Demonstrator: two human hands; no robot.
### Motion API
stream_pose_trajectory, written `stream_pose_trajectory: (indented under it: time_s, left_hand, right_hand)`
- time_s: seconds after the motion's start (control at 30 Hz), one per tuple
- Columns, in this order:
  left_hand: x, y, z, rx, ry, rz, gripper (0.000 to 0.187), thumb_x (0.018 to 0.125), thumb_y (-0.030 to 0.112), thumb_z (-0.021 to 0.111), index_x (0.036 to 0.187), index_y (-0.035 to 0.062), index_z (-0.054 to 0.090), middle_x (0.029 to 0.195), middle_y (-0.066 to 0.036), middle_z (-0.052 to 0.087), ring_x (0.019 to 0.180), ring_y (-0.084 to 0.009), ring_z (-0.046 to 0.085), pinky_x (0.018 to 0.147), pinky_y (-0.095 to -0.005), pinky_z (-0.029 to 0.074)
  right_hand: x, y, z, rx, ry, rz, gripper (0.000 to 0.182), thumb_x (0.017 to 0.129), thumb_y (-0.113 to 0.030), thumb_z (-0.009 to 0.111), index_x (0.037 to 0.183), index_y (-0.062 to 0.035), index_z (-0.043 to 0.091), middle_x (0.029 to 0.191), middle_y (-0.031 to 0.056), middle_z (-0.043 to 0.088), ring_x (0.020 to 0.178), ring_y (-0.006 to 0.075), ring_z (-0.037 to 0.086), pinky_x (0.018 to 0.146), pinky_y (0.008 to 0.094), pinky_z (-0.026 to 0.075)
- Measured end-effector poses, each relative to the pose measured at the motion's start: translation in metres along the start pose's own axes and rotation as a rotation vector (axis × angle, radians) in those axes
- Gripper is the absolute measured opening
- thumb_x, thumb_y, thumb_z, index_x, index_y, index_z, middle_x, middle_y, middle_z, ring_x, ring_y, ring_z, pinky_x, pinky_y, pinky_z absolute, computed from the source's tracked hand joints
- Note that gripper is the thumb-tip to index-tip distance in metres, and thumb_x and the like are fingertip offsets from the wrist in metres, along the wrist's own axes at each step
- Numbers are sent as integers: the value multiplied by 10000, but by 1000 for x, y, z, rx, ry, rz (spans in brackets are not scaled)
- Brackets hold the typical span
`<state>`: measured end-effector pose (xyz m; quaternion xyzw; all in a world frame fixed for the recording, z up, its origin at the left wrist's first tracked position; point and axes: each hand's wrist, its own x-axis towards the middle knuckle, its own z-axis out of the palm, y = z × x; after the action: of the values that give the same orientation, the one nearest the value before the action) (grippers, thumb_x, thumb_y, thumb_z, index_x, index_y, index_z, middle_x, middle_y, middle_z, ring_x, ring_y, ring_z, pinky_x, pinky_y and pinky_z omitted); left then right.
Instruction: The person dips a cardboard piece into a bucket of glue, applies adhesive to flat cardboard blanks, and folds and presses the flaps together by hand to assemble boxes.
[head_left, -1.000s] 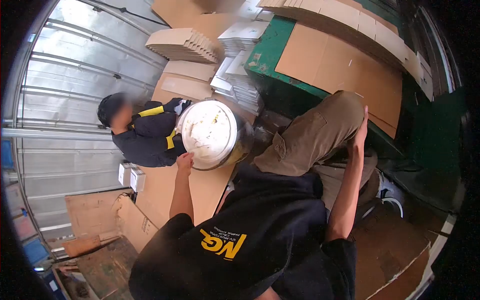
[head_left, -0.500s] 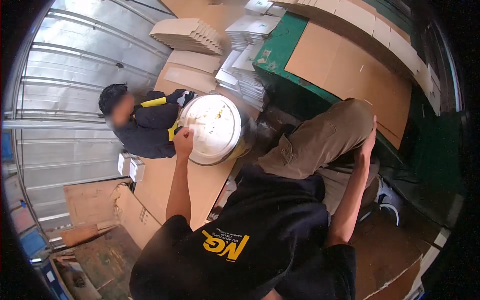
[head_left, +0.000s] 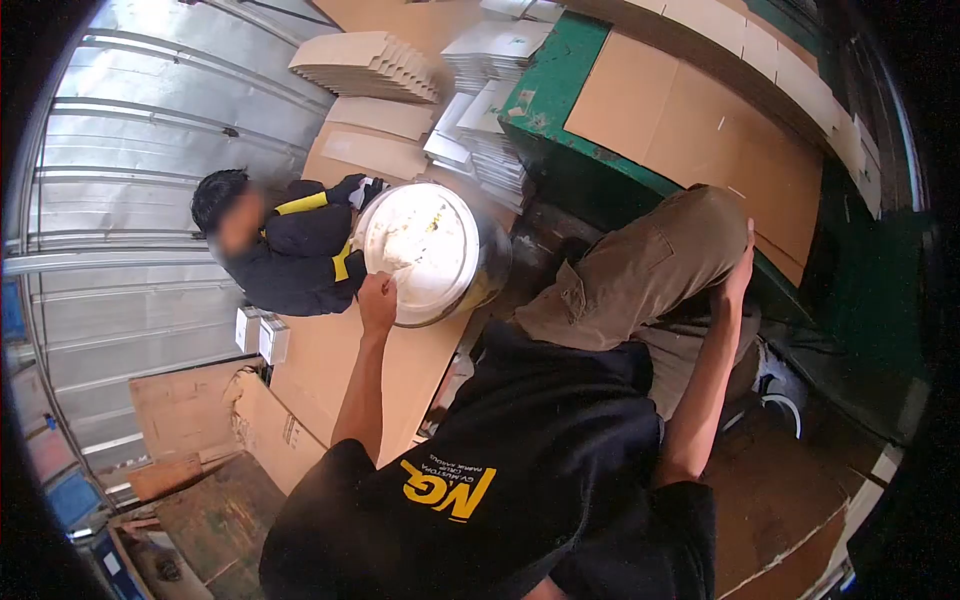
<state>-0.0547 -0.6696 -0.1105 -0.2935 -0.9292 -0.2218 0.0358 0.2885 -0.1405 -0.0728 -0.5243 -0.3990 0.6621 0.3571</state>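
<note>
My left hand (head_left: 378, 302) is closed in a pinch at the near rim of a white round lid (head_left: 425, 245). What its fingertips hold, if anything, is too small to make out. The lid tops a drum (head_left: 490, 262) and carries brown and yellowish stains. My right hand (head_left: 740, 262) lies along the side of my bent knee (head_left: 690, 235), fingers stretched out and holding nothing. Across the drum, a co-worker (head_left: 285, 245) in dark clothes with yellow sleeve bands sits with both hands near the lid's far edge.
Stacks of white folded card (head_left: 490, 130) and brown cardboard pieces (head_left: 365, 65) stand behind the drum. To the right is a green bench (head_left: 545, 95) with a cardboard sheet (head_left: 690, 130) on it. Small white boxes (head_left: 272, 338) sit beside the co-worker, near the metal wall (head_left: 130, 190).
My left hand has shifted slightly down and toward me at the lid's rim. My right hand stays on the knee. The whole view has shifted slightly.
</note>
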Motion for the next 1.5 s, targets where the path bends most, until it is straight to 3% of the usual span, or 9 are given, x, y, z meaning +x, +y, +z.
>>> stream_pose_trajectory:
  time_s: [0.17, 0.23, 0.33, 0.63, 1.0, 1.13, 1.33, 1.43, 1.5]
  left_hand:
    - [-6, 5, 3, -79, -105, -43, 105, 917, 90, 709, 894, -2, 663, 779, -172, 657, 704, -325, 651, 658, -398, 499]
    - [-5, 15, 2, -129, -197, -111, 130, 940, 120, 716, 966, -6, 698, 782, -145, 692, 693, -191, 669, 675, -335, 524]
    - [1, 28, 2, -148, -238, -128, 143, 957, 137, 708, 970, -5, 712, 762, -110, 690, 703, -138, 657, 665, -322, 520]
    - [3, -7, 12, -418, -186, -363, 138, 970, 113, 687, 1016, -14, 716, 815, -28, 704, 700, -96, 639, 661, -268, 518]
    - [31, 33, -34, -848, -1, -636, 438, 960, 9, 688, 1364, 93, 542, 814, -31, 627, 678, -102, 592, 657, -270, 547]
    - [69, 53, -27, -899, -41, -464, 188, 1000, 73, 674, 1171, -4, 677, 930, -42, 680, 777, -105, 640, 725, -259, 559]
    - [180, 183, -32, -1086, -179, -130, 278, 940, -59, 696, 1214, -55, 654, 1120, -106, 716, 979, -167, 707, 851, -267, 563]
    - [244, 249, -28, -955, -171, 117, 302, 913, -114, 699, 1203, -45, 653, 1100, -102, 703, 981, -135, 683, 851, -257, 547]
    - [293, 279, -11, -1046, -145, 275, 272, 922, -98, 700, 1184, -40, 650, 1042, -77, 678, 930, -103, 643, 805, -244, 524]
  right_hand:
    - [8, 8, -2, 64, -9, 26, 716, 1071, -563, 495, 1578, -61, 437, 1527, 141, 529, 1338, 265, 551, 1131, 403, 430]
    - [3, 3, 1, 74, -7, 19, 718, 1070, -567, 491, 1581, -65, 434, 1528, 143, 527, 1340, 266, 550, 1129, 406, 432]
    - [-1, -2, 2, -18, 37, 49, 701, 1078, -549, 487, 1585, -68, 427, 1525, 144, 530, 1344, 267, 548, 1125, 413, 438]
    - [-4, -1, 4, -55, 22, 12, 650, 1103, -495, 450, 1614, -97, 391, 1557, 148, 491, 1360, 279, 529, 1136, 426, 431]
    - [6, 2, -7, 74, -163, 2, 682, 1091, -503, 486, 1509, 36, 492, 1508, 175, 533, 1348, 261, 535, 1121, 386, 429]
    - [-3, -14, -3, -221, -61, -215, 656, 1075, -497, 500, 1377, 75, 612, 1379, 208, 636, 1291, 282, 584, 1093, 398, 436]
    - [22, -71, -3, -441, -118, -435, 259, 1006, -239, 694, 1107, 0, 707, 1148, 95, 697, 1023, 170, 659, 861, 321, 535]
    - [54, -98, 25, -509, -21, -768, 212, 988, -205, 700, 1112, -34, 715, 1134, 118, 681, 1028, 189, 663, 854, 332, 544]
    - [72, -113, 48, -481, -20, -717, 220, 954, -150, 708, 1152, -54, 702, 1199, 147, 643, 1118, 256, 644, 942, 380, 534]
